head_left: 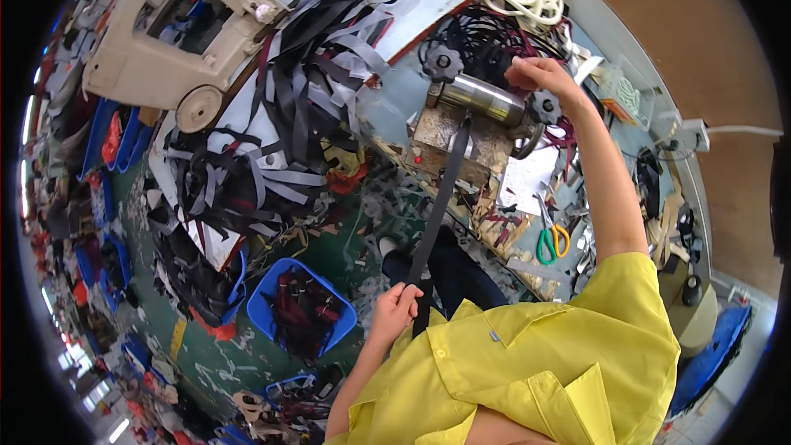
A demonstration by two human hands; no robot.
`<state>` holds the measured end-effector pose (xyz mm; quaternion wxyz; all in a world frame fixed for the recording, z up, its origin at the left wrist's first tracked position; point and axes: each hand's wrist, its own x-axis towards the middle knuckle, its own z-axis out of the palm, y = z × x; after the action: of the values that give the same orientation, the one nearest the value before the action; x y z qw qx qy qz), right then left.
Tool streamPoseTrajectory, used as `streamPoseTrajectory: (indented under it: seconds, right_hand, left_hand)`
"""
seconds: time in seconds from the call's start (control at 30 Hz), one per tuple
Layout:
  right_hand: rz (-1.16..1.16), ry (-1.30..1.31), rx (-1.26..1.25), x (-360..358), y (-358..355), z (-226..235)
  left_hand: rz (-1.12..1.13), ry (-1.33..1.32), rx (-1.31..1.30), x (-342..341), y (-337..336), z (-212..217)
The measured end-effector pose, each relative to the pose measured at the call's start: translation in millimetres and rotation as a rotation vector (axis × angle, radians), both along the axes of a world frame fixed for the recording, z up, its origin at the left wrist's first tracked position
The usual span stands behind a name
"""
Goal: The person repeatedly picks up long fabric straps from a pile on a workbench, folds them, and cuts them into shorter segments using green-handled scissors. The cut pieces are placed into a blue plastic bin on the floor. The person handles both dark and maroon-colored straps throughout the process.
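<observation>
Running from roller to left fingers, strap.

Scissors lie on the bench right of the roller (strap hanging below).

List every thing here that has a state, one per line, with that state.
black strap: stretched taut from the roller down to the left hand
left hand: closed around the strap
right hand: gripping by the roller's black knob
metal roller: lying across its block, strap draped over it
blue bin: filled with dark straps
scissors: closed, lying on the bench
</observation>
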<state>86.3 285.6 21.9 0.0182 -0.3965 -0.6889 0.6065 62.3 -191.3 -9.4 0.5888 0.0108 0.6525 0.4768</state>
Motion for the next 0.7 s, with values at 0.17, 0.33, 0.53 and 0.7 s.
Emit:
streamPoseTrajectory:
  seconds: [0.17,0.33,0.53,0.7]
  right_hand:
    - [0.499,-0.034,-0.075,-17,17,-24]
    - [0.615,-0.002,-0.086,-19,32,-57]
    - [0.724,0.064,-0.066,-29,28,-50]
    - [0.632,0.178,-0.14,-40,18,-39]
  left_hand:
    - [0.005,0.037,0.033,-6,45,3]
    - [0.013,0.112,0.116,-15,88,2]
    - [0.098,0.138,0.256,-25,150,-7]
    - [0.204,0.158,0.316,-44,205,-1]
